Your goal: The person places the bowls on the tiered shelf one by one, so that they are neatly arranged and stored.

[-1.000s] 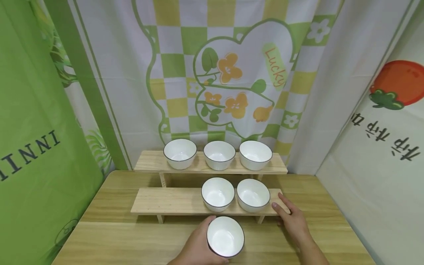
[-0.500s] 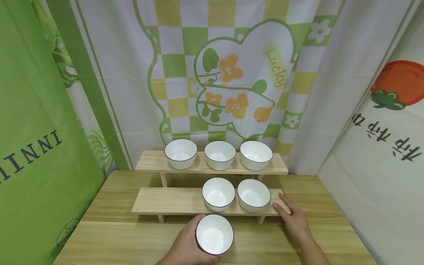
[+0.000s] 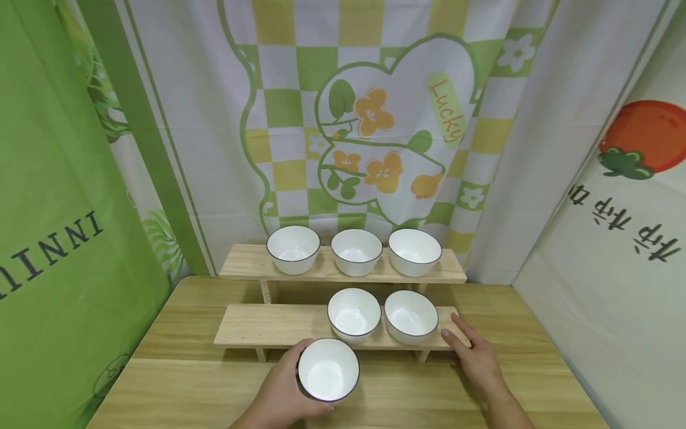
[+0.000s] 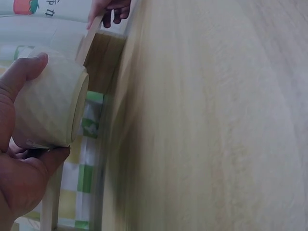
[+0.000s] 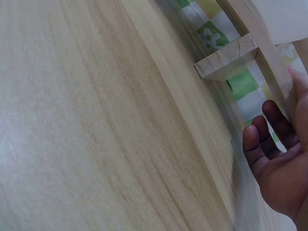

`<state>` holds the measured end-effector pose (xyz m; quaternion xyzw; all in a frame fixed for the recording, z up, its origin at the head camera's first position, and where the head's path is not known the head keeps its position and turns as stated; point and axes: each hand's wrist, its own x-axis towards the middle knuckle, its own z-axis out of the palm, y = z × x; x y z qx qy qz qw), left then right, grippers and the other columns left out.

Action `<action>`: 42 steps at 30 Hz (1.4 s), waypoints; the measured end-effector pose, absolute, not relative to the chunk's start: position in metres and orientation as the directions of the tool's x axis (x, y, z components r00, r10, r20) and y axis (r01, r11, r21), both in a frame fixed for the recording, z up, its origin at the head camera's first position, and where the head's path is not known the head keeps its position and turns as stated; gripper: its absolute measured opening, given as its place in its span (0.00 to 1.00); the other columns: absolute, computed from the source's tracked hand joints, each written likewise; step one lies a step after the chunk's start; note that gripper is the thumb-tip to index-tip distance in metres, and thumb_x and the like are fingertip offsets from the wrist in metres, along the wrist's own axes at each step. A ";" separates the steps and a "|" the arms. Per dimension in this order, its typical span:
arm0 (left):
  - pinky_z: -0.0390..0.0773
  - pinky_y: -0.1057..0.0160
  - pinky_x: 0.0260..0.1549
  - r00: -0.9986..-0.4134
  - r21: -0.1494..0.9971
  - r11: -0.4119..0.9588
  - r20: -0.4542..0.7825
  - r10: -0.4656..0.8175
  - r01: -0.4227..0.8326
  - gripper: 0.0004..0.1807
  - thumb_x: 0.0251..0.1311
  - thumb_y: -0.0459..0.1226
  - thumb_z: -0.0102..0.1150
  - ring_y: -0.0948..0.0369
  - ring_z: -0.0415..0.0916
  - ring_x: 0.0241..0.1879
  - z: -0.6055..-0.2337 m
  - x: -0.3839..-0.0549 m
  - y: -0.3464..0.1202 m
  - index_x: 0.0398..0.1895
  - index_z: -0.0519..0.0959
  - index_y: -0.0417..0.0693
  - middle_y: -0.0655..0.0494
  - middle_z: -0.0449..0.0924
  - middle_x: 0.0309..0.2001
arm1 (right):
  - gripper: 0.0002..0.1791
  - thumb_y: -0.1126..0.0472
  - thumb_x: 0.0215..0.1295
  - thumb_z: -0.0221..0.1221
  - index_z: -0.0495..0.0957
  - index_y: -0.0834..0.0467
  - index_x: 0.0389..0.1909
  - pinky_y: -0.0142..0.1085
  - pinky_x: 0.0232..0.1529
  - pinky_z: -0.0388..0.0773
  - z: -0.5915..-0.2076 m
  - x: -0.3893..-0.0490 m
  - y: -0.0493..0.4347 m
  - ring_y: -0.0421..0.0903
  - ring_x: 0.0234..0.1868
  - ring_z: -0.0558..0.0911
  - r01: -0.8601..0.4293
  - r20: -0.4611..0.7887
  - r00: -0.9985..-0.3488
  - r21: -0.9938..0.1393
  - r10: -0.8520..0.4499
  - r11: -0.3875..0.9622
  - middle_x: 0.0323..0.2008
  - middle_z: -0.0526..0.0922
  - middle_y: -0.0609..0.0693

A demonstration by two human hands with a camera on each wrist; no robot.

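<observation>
My left hand (image 3: 281, 384) grips a white bowl (image 3: 329, 370) with a dark rim, thumb and fingers around its side. The bowl is held upright in front of the lower wooden shelf (image 3: 273, 325). In the left wrist view, the bowl's ribbed outer wall (image 4: 48, 106) and its foot ring show clear above the table. My right hand (image 3: 478, 360) rests at the right end of the lower shelf, thumb and index finger touching the board. Its other fingers (image 5: 260, 139) hang loosely bent below the board. Two similar bowls, one on the left (image 3: 354, 313) and one on the right (image 3: 411, 316), stand on this shelf.
Behind is a higher wooden shelf (image 3: 450, 268) bearing a row of three matching bowls, left (image 3: 293, 250), middle (image 3: 356, 253) and right (image 3: 415, 253). Both shelves stand on short legs on the wooden table (image 3: 177, 381). Printed curtains (image 3: 214, 149) surround the table.
My left hand has carried the bowl leftward and slightly toward the lower shelf. The right hand stays at the shelf's end, and the other bowls have not moved.
</observation>
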<state>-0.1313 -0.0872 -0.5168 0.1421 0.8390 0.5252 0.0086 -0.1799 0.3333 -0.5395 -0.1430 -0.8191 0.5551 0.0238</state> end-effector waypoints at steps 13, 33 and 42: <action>0.75 0.50 0.60 -0.978 0.901 0.401 0.093 0.188 0.163 0.67 0.24 0.49 0.93 0.55 0.76 0.60 -0.496 -0.136 -0.101 0.74 0.65 0.48 0.53 0.76 0.64 | 0.43 0.39 0.68 0.67 0.64 0.49 0.79 0.36 0.36 0.84 -0.540 -0.180 0.333 0.45 0.32 0.83 0.205 -0.119 -0.958 -0.921 0.263 0.331 0.68 0.70 0.70; 0.67 0.42 0.64 -0.987 0.900 0.404 0.147 0.066 0.161 0.64 0.25 0.45 0.93 0.50 0.75 0.63 -0.473 -0.164 -0.139 0.73 0.67 0.50 0.50 0.77 0.65 | 0.45 0.35 0.66 0.66 0.64 0.47 0.79 0.37 0.35 0.84 -0.538 -0.181 0.334 0.47 0.33 0.83 0.218 -0.125 -0.957 -0.904 0.260 0.368 0.74 0.64 0.66; 0.71 0.45 0.62 -0.993 0.895 0.433 0.114 0.017 0.110 0.66 0.31 0.47 0.91 0.47 0.75 0.64 -0.474 -0.181 -0.150 0.77 0.61 0.43 0.43 0.73 0.68 | 0.45 0.35 0.66 0.66 0.64 0.47 0.79 0.37 0.36 0.84 -0.539 -0.182 0.334 0.48 0.34 0.83 0.218 -0.124 -0.957 -0.904 0.263 0.367 0.73 0.65 0.66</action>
